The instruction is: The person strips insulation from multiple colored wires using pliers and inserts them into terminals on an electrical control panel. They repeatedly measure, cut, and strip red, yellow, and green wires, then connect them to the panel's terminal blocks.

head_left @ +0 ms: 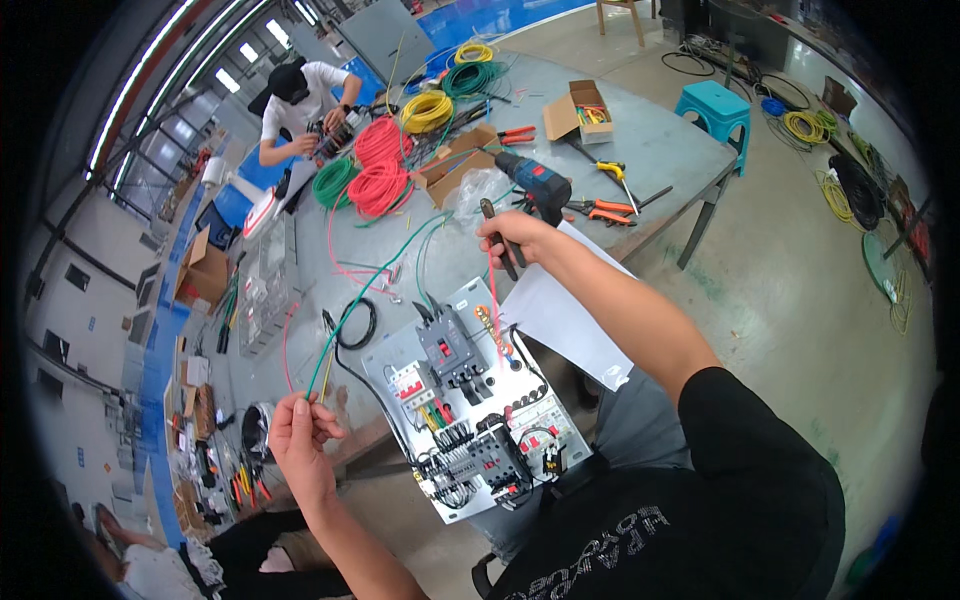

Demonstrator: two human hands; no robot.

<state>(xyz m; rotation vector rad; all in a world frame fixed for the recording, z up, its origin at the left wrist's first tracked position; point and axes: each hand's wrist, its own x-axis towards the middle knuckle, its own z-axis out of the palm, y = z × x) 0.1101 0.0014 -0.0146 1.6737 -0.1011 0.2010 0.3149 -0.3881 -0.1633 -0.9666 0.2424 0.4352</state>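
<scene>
My left hand (303,432) pinches a green wire (334,338), left of the mounting plate. The wire runs from my fingertips up and right across the table. My right hand (522,240) is closed around dark-handled pliers (487,208), above a white paper sheet (565,300). A red wire hangs just below that hand, towards the plate. Tilted between my arms and the table edge is the white mounting plate (452,510). It carries a grey circuit breaker (447,347), a smaller breaker with red switches (412,384), a contactor (497,458) and bundled black wires.
Red wire coils (380,185), green coils (333,183) and yellow coils (427,112) lie farther back. A cordless drill (538,182), orange-handled pliers (610,211) and an open cardboard box (580,112) are at the right. Another person (305,105) works across the table. A blue stool (715,110) stands beyond.
</scene>
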